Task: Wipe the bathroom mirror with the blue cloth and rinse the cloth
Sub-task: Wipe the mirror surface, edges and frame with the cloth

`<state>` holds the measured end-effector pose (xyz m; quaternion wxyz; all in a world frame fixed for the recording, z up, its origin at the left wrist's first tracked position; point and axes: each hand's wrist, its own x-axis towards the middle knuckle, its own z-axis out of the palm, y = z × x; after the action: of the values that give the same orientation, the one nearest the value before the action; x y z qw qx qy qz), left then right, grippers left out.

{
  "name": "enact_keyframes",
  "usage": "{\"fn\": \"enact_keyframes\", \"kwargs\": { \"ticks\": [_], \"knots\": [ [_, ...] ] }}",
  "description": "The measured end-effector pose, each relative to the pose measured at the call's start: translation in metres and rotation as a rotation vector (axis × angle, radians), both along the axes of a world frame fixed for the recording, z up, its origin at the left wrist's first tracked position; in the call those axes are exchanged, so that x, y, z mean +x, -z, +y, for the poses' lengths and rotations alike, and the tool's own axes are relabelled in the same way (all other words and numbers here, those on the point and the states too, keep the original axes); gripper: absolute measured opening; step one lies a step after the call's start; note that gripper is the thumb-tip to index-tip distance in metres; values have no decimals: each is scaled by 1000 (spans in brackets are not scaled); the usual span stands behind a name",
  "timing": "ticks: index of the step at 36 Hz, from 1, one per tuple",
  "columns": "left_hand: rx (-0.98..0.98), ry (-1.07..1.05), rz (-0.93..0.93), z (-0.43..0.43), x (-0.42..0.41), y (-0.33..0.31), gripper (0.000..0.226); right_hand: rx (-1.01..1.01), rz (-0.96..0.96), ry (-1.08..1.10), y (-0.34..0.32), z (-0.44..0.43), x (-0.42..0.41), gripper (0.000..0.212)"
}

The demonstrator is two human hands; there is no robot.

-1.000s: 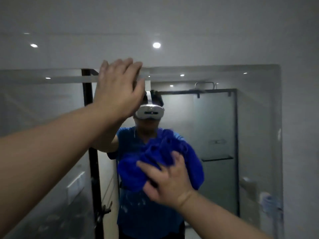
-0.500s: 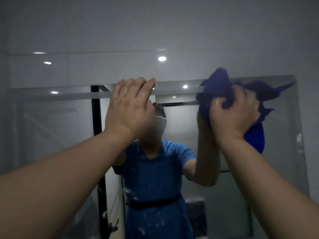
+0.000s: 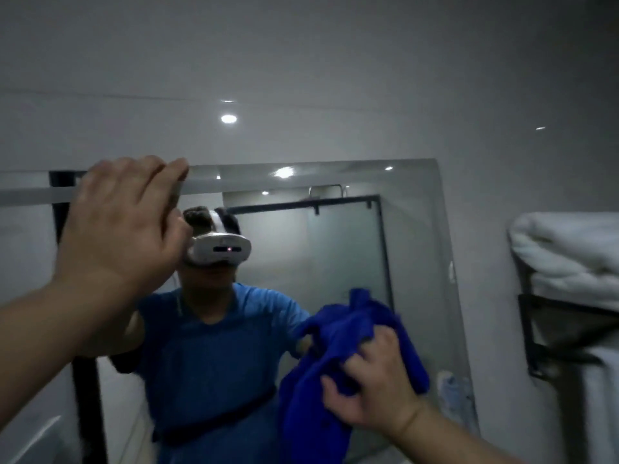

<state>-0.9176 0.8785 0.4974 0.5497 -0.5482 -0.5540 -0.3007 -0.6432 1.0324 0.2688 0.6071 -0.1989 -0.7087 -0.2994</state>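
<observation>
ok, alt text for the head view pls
A person's right hand presses a bunched blue cloth against the lower right of a bathroom mirror, while the left hand rests flat near its top edge. Folded white towels sit on a black wall rack at right.

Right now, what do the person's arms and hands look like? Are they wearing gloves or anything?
No gloves. The left hand and the right hand are both bare, with no rings, watch or bracelet showing. Both forearms are bare too; no sleeve reaches them. In the mirror the reflection shows a blue short-sleeved shirt, so the sleeves end at the upper arms.
</observation>
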Motion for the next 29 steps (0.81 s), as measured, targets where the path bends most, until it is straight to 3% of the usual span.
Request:
{"fn": "enact_keyframes", "kwargs": {
  "ticks": [2,6,9,12,18,21,23,25,29],
  "knots": [
    [-4,3,-8,1,1,0,64,-67,210,74,-40,22,29,23],
    [37,11,7,3,-1,-1,63,-287,716,92,-162,33,39,38],
    [24,16,12,1,-1,-1,62,-303,789,81,-236,16,10,40],
    [7,3,2,-1,0,-2,62,-244,654,77,-264,-13,-36,39],
    [39,27,54,3,-9,-4,60,160,-109,-12,-225,-48,-89,29],
    [45,39,53,3,-7,-4,57,249,-224,17,-237,-29,-62,29],
    [24,28,41,2,-6,-3,59,212,-102,51,-255,-13,-37,29],
    [19,23,36,2,-6,-3,59,109,144,90,-273,6,-8,30],
    [12,20,12,0,-6,-3,59,-333,629,237,-299,22,43,49]
  ]
}}
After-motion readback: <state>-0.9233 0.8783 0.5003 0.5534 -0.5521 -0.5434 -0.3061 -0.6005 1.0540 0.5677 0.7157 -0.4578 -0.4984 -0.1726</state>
